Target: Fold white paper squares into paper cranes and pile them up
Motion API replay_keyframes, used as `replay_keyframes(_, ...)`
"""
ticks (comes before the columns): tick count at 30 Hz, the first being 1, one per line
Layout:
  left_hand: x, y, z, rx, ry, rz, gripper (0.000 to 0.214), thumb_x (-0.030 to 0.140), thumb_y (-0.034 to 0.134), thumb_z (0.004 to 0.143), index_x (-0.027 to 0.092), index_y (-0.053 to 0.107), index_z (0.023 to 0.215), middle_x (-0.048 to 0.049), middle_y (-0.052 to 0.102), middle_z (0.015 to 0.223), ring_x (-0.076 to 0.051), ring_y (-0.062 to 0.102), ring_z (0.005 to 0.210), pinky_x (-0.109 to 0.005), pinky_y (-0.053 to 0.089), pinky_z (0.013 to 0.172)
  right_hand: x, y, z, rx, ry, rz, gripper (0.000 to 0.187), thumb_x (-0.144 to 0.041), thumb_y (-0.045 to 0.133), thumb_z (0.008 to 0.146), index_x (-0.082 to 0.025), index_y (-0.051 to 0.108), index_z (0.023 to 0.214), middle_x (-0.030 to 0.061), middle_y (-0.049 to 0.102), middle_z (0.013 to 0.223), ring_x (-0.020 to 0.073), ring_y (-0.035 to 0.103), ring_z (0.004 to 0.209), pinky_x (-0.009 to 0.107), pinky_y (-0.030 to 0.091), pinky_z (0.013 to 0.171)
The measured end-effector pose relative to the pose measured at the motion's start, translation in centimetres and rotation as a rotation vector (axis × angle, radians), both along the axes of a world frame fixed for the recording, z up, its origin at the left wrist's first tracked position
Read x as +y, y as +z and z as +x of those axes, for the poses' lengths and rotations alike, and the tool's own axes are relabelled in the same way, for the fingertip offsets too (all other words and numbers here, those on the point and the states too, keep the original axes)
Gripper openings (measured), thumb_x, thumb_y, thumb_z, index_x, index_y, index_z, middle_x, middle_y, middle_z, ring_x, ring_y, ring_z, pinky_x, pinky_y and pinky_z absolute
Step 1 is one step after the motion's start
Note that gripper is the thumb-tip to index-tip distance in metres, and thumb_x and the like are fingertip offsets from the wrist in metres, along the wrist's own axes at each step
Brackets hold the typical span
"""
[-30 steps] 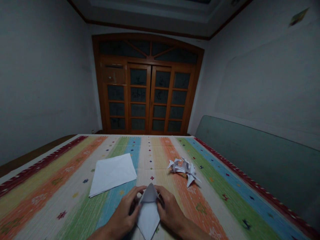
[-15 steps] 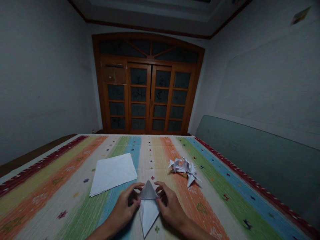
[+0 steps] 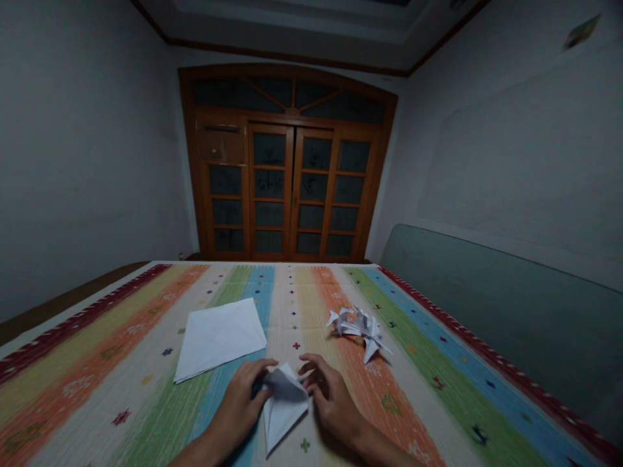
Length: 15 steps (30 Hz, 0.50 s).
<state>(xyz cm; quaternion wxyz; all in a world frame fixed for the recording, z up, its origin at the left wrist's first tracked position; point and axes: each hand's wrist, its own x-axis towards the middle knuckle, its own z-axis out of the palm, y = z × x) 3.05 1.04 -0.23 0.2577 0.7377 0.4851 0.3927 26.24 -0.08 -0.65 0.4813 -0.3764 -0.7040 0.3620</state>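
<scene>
Folded white paper (image 3: 285, 408) sits at the near edge of the striped woven mat (image 3: 63, 415), centre, between both hands. It is a pointed, layered shape, tip toward the person and slightly left, with loose flaps lifted at the far end. It is partly shaped, not flat, and no finished form can be told from this view. Left hand (image 3: 236, 405) is curled and lies against the paper's left side; whether it pinches the paper cannot be told, since the fingertips are partly hidden. Right hand (image 3: 331, 402) is open, fingers spread and slightly curved, just beside the paper's right side, with no clear grip.

Further along, left of centre, white paper sheets (image 3: 219, 340) lie flat in a tilted square stack, apart from the hands and still unfolded. Right of centre, a cluster of finished-looking origami figures (image 3: 357, 329) sits on the mat, with sharp points and wings, overlapping so the count is unclear. The mat has rainbow lengthwise stripes, small stitched motifs and a red patterned border (image 3: 467, 344) along the right edge. Beyond its right edge stands a green panel (image 3: 501, 318). Past the far edge are plain grey walls (image 3: 82, 149) and brown wooden glazed double doors (image 3: 292, 194).
</scene>
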Motion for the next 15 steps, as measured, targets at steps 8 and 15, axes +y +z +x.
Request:
replay_keyframes(8, -0.2, 1.4, 0.4, 0.066, 0.019, -0.052, 0.014, 0.025, 0.062, 0.079, 0.020, 0.075, 0.081, -0.0076, 0.076, 0.085, -0.031, 0.068, 0.083, -0.040, 0.051, 0.081, 0.1, -0.2, -0.1, 0.042, 0.036, -0.118, 0.046, -0.010, 0.059, 0.071, -0.021, 0.065, 0.115, 0.0095, 0.071, 0.107, 0.0221, 0.071, 0.083, 0.033, 0.058, 0.072)
replay_keyframes(15, -0.8, 1.9, 0.7, 0.068, -0.040, -0.071, 0.018, 0.024, 0.060, 0.079, 0.020, 0.075, 0.089, -0.0073, 0.078, 0.088, -0.031, 0.068, 0.084, -0.038, 0.048, 0.083, 0.4, 0.0, -0.3, -0.009, 0.042, -0.128, 0.047, -0.007, 0.058, 0.066, -0.020, 0.069, 0.109, 0.0042, 0.073, 0.095, 0.0192, 0.068, 0.077, 0.027, 0.053, 0.066)
